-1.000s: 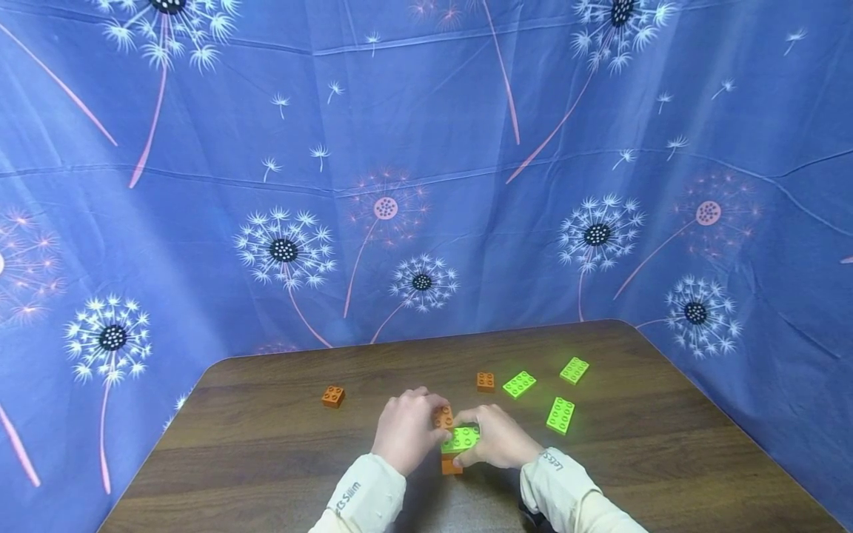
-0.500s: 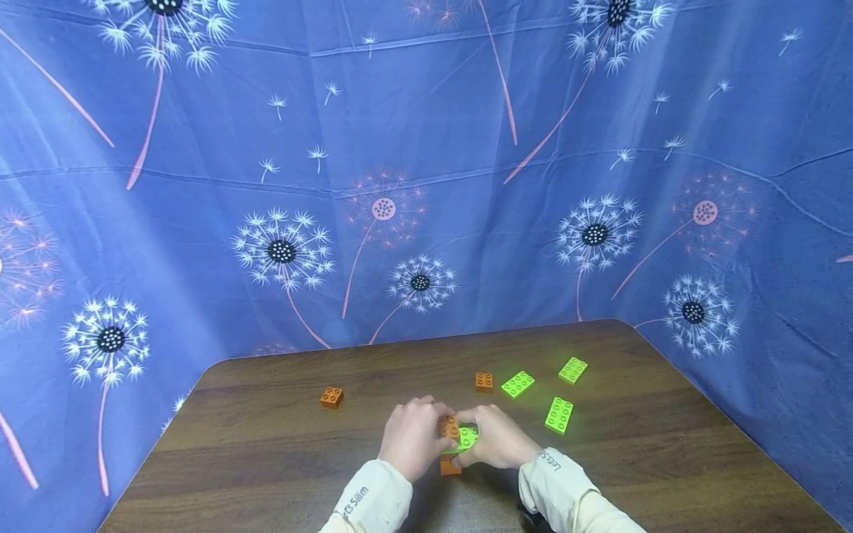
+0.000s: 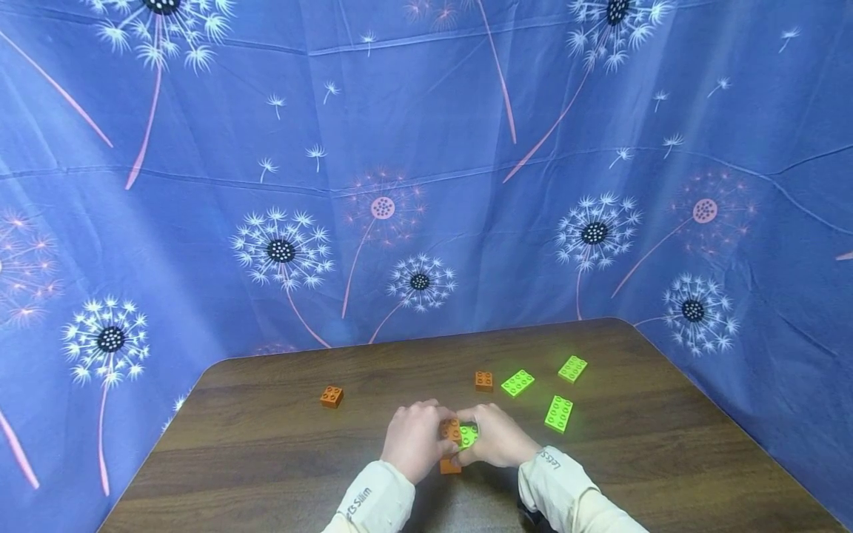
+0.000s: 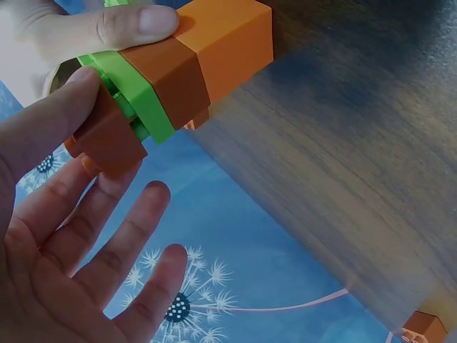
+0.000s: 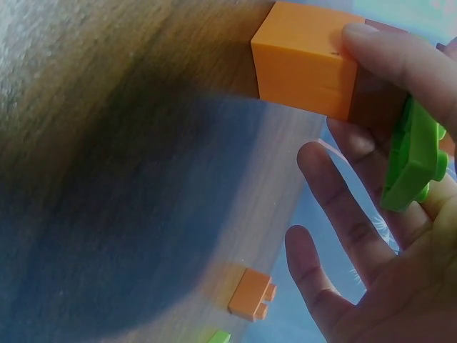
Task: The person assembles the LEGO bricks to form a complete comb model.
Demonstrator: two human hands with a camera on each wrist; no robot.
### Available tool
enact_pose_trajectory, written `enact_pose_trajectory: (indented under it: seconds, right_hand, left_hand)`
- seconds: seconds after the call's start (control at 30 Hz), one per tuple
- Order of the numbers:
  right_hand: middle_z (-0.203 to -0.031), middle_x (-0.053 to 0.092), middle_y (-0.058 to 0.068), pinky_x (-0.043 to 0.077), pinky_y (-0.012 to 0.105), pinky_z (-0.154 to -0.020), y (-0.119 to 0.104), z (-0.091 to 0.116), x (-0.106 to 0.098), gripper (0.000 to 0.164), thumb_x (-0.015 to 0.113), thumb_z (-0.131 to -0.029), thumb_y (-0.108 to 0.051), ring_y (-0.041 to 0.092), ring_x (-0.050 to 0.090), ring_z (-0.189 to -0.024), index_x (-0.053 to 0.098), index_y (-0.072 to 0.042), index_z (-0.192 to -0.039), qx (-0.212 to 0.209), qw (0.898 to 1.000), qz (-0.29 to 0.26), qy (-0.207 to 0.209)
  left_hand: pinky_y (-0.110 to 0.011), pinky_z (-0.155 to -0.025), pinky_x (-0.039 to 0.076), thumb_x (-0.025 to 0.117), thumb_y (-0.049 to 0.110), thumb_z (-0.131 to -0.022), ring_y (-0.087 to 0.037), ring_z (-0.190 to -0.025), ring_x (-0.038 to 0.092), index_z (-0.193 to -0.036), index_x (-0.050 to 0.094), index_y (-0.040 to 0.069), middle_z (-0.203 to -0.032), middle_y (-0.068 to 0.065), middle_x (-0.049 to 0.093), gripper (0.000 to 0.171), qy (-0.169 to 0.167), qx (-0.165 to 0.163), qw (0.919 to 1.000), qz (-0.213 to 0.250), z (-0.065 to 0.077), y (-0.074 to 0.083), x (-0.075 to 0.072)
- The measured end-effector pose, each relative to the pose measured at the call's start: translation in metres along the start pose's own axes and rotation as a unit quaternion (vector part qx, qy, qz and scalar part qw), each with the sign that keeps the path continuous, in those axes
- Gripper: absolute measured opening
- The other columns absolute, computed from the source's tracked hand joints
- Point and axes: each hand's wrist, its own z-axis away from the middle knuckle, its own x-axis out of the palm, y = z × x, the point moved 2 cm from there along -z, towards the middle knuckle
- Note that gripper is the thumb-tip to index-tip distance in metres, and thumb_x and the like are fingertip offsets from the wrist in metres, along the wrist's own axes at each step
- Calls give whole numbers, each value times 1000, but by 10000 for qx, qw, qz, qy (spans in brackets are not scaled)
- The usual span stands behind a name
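Observation:
My left hand [image 3: 415, 443] pinches a small dark-orange building brick [image 4: 108, 139] between thumb and fingers. That brick sits against the studded side of a bright green building brick [image 4: 146, 100], slightly tilted, with some green studs showing in the gap between them. My right hand [image 3: 501, 438] holds the stack under it: the green brick, a brownish-orange brick [image 4: 171, 78] and a lighter orange brick [image 5: 307, 61] at the bottom end. In the right wrist view, the thumb presses on the orange bricks while the other fingers spread below. The head view shows the stack partly hidden by both hands.
On the brown wooden table [image 3: 266, 459] lie one orange brick [image 3: 332, 397] at left and another orange brick [image 3: 483, 381] behind the hands. Three green bricks, one of them a near green brick [image 3: 558, 414], lie at right. A blue dandelion-print cloth [image 3: 466, 185] hangs behind.
My left hand has shifted right and slightly nearer, bringing its orange brick over the left part of the green brick. The right hand has stayed almost still.

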Motion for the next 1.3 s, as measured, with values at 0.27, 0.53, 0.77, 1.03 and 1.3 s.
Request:
enact_pose_trajectory:
  seconds: [0.27, 0.53, 0.77, 1.03, 1.3]
  right_hand:
    - [-99, 74, 6, 55, 43, -80, -1, 0, -1, 57, 94, -62, -21, 26, 65, -92, 74, -5, -112, 133, 9999, -35, -16]
    - [-80, 63, -12, 47, 24, -62, 1, 0, -1, 44, 93, -63, -19, 6, 53, -72, 74, -11, -102, 56, 9999, -117, 8]
    - [-80, 65, -13, 47, 25, -62, 1, 1, 0, 41, 92, -62, -18, 6, 54, -71, 74, -14, -99, 78, 9995, -290, 12]
    - [-83, 67, -14, 50, 28, -67, 1, 1, 3, 41, 92, -63, -20, 6, 58, -74, 74, -16, -100, 41, 9997, -260, 21]
    - [-82, 65, -14, 49, 24, -64, -1, 4, 4, 38, 90, -66, -12, 1, 56, -70, 72, -13, -99, -127, 9981, -605, 7]
  left_hand:
    - [-32, -64, 50, 94, 21, -64, -13, -69, 63, -96, 81, 17, -86, 4, 73, 35, 10, -204, 9996, 176, -1, -1, 2]
    - [-32, -63, 51, 95, 19, -62, -17, -67, 62, -96, 82, 17, -82, 2, 72, 36, 115, -237, 9996, 137, -3, 1, 4]
    - [-35, -66, 56, 95, 21, -63, -23, -78, 70, -97, 82, 17, -95, -4, 76, 37, -56, -313, 9983, 487, -3, -5, 6]
    - [-31, -64, 53, 94, 19, -66, -17, -78, 66, -100, 80, 13, -91, 0, 72, 37, -331, -490, 9914, 1166, -3, -14, 10]
    - [-57, -95, 52, 92, 12, -67, -43, -114, 64, -101, 78, 6, -116, -20, 72, 38, -538, -633, 9782, 1904, -4, -19, 13]
